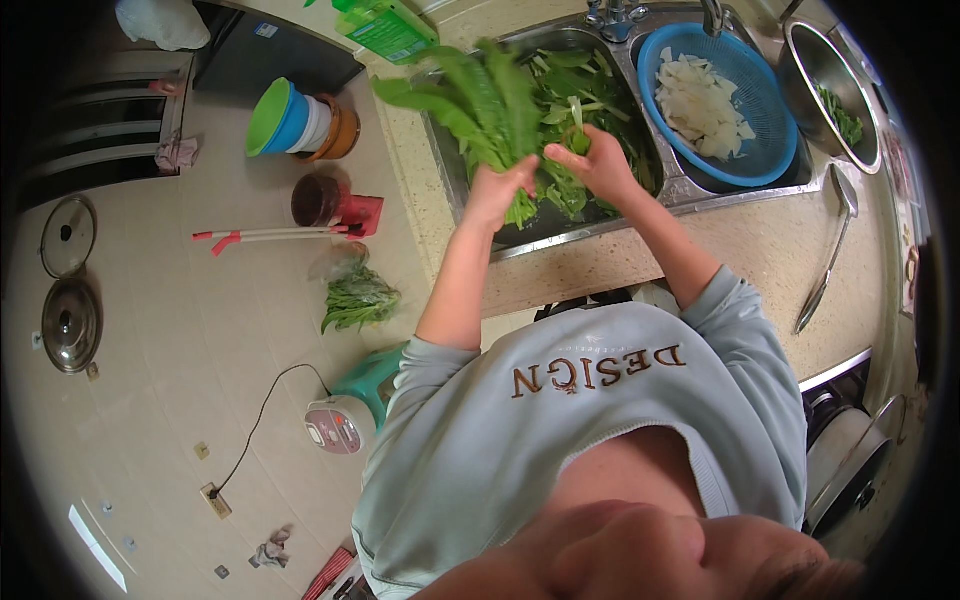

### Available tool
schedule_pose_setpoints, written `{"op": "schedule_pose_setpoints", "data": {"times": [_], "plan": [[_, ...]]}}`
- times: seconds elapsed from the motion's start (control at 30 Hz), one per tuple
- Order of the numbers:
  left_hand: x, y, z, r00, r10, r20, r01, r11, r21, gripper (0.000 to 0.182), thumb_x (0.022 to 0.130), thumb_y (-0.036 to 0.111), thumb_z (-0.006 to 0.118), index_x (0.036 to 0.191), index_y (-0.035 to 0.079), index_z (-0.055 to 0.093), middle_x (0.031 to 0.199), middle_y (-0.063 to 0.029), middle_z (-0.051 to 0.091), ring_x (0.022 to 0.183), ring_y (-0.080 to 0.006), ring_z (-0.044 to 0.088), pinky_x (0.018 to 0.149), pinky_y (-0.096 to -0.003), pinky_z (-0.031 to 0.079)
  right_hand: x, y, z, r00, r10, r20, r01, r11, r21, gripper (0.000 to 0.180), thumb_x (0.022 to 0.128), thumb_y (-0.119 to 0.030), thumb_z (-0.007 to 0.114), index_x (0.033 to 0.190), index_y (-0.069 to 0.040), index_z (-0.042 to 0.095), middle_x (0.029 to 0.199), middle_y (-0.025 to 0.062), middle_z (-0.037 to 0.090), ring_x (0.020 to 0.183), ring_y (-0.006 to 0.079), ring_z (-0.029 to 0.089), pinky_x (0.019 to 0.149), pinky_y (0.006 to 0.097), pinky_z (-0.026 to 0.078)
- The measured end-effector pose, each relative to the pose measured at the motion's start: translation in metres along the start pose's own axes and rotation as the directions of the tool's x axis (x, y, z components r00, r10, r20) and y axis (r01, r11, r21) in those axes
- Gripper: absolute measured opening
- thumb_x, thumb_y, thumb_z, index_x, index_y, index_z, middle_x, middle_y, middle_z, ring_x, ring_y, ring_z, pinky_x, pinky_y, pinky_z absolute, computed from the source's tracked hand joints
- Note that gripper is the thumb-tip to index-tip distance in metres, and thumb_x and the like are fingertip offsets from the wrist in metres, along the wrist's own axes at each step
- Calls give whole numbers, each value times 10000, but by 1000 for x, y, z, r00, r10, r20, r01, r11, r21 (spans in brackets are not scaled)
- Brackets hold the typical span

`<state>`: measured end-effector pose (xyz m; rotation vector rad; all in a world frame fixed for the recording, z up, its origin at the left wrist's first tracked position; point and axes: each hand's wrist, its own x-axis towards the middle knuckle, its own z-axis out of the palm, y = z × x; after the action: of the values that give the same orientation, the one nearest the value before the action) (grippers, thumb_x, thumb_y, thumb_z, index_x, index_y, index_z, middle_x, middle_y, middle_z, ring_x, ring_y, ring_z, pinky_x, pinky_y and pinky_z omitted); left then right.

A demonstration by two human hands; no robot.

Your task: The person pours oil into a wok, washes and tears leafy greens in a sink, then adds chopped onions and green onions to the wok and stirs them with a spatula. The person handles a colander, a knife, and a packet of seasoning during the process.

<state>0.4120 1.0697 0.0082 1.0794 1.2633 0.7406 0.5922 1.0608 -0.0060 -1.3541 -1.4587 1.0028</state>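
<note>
My left hand (504, 189) is closed around the stems of a bunch of long green leaves (480, 112), held over the left basin of a steel double sink (555, 244). My right hand (596, 161) is just beside it, gripping a small piece of leafy greens with pale stems (576, 131). More leafy greens (574, 75) lie in the left basin below both hands. In the right basin sits a blue plastic colander (772, 120) with thin white vegetable slices (697, 105), under the faucet (712, 19).
A steel bowl (802, 67) with some cut greens stands right of the sink. A steel ladle (825, 270) lies on the counter (750, 255). A green bottle (386, 30) stands behind the sink's left corner. Bagged greens (360, 300) and a rice cooker (337, 426) are at the left.
</note>
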Motion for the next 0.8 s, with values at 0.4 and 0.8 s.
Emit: {"op": "schedule_pose_setpoints", "data": {"times": [0.4,0.8], "plan": [[-12,-16,35,950,-194,243,154,973,173,164,792,183,666,822,43,586,601,-40,554,556,-133,526,501,-293,387,0,8,31,970,238,49,-235,869,436,357,711,-155,729,998,14,602,878,95,654,732,168,621,679,306,506],[-4,-35,22,967,219,-131,-186,956,228,400,814,391,691,852,-1,621,688,-109,641,583,-157,546,557,-295,431,4,32,2,791,439,426,-586,347,732,177,835,-173,649,886,-6,616,723,62,606,683,199,592,576,317,499]]}}
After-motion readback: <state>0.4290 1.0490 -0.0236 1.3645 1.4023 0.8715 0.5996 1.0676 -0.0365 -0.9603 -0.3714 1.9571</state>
